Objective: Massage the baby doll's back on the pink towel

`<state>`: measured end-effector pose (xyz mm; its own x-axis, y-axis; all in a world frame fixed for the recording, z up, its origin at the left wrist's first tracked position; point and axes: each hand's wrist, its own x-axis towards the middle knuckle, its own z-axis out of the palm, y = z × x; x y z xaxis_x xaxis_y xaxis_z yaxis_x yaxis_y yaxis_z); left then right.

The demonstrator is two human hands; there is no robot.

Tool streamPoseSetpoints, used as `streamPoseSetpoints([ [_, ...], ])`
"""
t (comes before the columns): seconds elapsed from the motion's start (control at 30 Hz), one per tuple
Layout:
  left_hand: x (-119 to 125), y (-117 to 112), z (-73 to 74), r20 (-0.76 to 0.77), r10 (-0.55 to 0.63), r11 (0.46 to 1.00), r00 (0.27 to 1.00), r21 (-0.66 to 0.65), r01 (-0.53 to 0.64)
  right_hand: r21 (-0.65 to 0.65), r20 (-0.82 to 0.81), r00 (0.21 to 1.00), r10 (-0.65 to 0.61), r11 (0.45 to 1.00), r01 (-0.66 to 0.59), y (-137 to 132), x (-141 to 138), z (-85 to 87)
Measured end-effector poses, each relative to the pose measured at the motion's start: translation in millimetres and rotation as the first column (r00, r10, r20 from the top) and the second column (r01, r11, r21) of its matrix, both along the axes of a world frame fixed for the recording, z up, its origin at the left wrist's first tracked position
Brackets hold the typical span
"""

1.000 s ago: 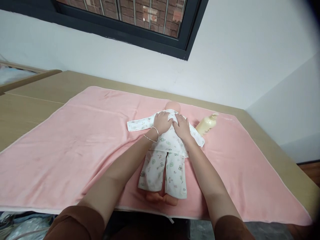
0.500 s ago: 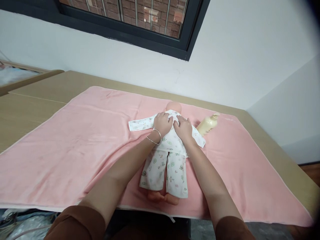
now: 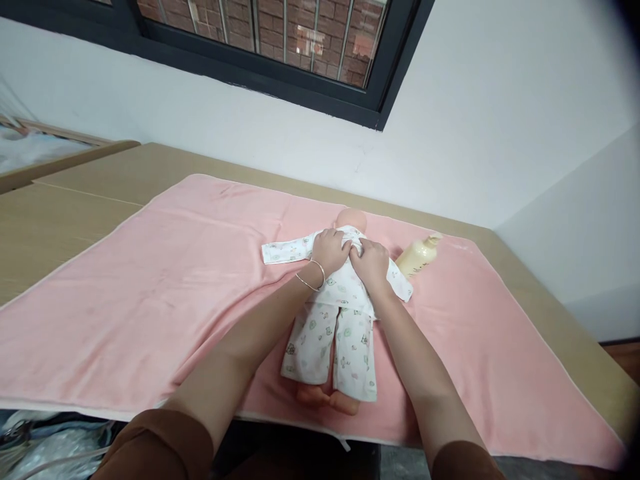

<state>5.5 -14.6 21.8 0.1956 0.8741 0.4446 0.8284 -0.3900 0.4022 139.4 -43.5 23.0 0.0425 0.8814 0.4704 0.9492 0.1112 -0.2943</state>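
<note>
A baby doll [image 3: 353, 219] in white printed pyjamas [image 3: 330, 340] lies on a pink towel [image 3: 165, 280], its head towards the wall and its bare feet near the table's front edge. My left hand [image 3: 329, 249], with a thin bracelet at the wrist, rests on the doll's chest with fingers curled into the shirt fabric near the collar. My right hand [image 3: 371, 260] sits beside it, fingers bent and pinching the same shirt front. The two hands touch at the middle of the chest. The doll's sleeves stretch out to either side.
A cream pump bottle [image 3: 419, 255] lies on the towel just right of the doll's shoulder. The towel covers a wooden table [image 3: 60, 220] set against a white wall under a dark-framed window [image 3: 280, 60]. Clutter shows below the table's front left.
Both hands went from lying flat on the doll's chest to curling their fingers and gathering the shirt fabric at the collar. The view shifted slightly downwards.
</note>
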Motion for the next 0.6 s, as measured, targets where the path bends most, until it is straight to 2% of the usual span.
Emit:
streamPoseSetpoints([
  [0.13, 1, 1, -2.1, 0.029, 0.086, 0.996, 0.996, -0.001, -0.086, -0.001, 0.010, 0.999, -0.047, 0.999, 0.047, 1, 0, -1.8],
  [0.3, 0, 7, -4.0, 0.028, 0.020, 0.999, 0.999, -0.033, -0.019, -0.126, -0.003, 0.998, 0.058, 0.990, -0.058, 9, 7, -3.0],
  [0.4, 1, 4, -3.8, 0.004, 0.002, 1.000, 1.000, 0.011, -0.002, -0.094, 0.062, 0.996, 0.066, 0.994, -0.060, 4, 3, -0.3],
  [0.53, 4, -6, -5.7, -0.050, 0.052, 0.995, 0.997, 0.084, -0.048, -0.004, 0.158, 0.986, -0.047, 0.999, 0.048, -7, -8, 2.5],
  [0.6, 5, -7, -7.3, -0.033, 0.091, 0.992, 0.995, 0.092, -0.087, 0.006, 0.142, 0.989, -0.050, 0.999, 0.049, -7, -8, 2.0],
])
